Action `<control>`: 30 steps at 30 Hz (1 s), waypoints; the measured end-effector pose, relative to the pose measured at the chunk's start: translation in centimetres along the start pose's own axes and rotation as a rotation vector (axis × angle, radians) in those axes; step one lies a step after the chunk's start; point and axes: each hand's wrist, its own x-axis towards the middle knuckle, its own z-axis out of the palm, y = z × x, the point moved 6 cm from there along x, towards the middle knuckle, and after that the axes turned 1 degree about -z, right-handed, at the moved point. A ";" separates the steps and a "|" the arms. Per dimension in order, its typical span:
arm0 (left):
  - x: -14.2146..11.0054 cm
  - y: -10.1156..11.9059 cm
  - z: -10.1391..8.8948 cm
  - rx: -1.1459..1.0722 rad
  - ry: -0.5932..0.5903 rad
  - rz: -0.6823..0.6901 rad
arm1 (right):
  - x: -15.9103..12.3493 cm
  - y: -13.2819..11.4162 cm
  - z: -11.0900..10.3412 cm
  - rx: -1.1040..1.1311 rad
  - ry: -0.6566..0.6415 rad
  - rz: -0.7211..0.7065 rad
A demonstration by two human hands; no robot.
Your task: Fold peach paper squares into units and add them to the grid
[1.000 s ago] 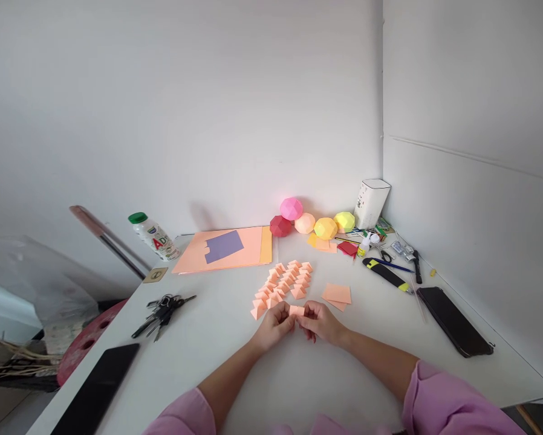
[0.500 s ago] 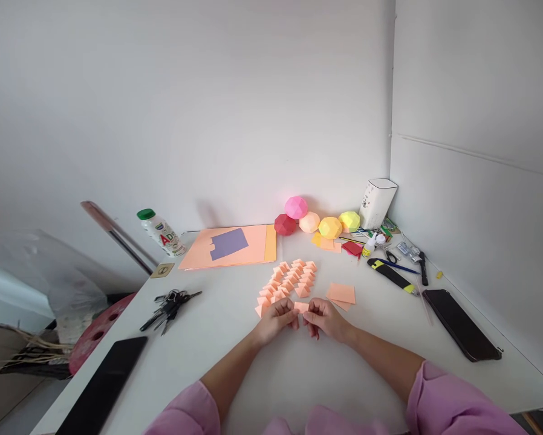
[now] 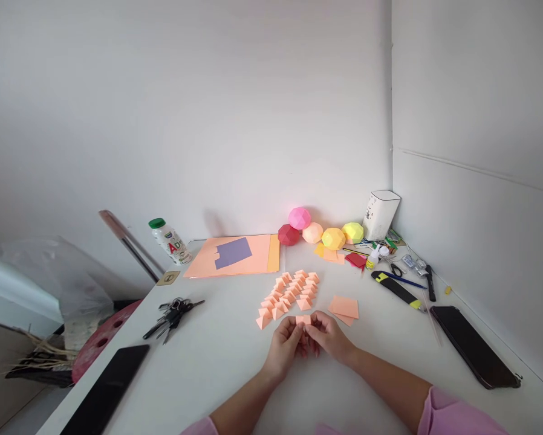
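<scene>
Between the fingertips of both hands is a small folded piece of peach paper, held just above the table. My left hand pinches its left side, thumb toward the middle. On the right side my right hand pinches it too, and the two thumbs nearly meet. Fingers hide the lower part of the paper. Just beyond the hands stand rows of folded peach paper units. A few flat peach paper squares lie to the right, close to my right hand.
Faceted paper balls line the wall. Large peach sheets bear a purple paper. Left are a bottle, keys and a black slab. Right are a utility knife, glue bottle and black phone.
Both hands have come closer together around the paper, and the left wrist has turned more upright. The whole view has shifted slightly, with the table things appearing lower.
</scene>
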 end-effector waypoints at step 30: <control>0.7 0.2 -0.4 -0.070 -0.126 -0.044 | -0.6 -2.3 0.5 -0.250 0.017 -0.413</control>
